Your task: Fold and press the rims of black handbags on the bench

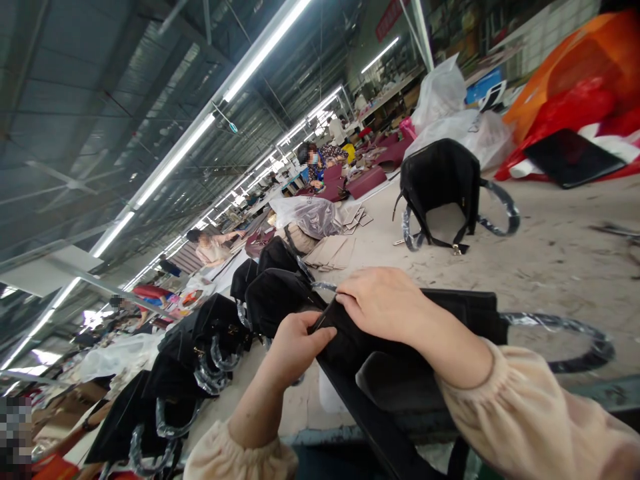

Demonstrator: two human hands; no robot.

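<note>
Mid-work, I'd say: my left hand [295, 347] grip pinches the black bag [465, 312] at the desk [550, 267] near edge, right hand [385, 303] lies on it, grip unclear; row of bags [210, 333] beside looks done.

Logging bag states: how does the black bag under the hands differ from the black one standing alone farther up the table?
The near bag lies on its side; the far bag stands upright. The left hand and right hand are on the near bag; nothing touches the far bag. The near bag's handle lies flat on the table; the far bag's hang at its sides. Both are black with plastic-wrapped handles.
</note>
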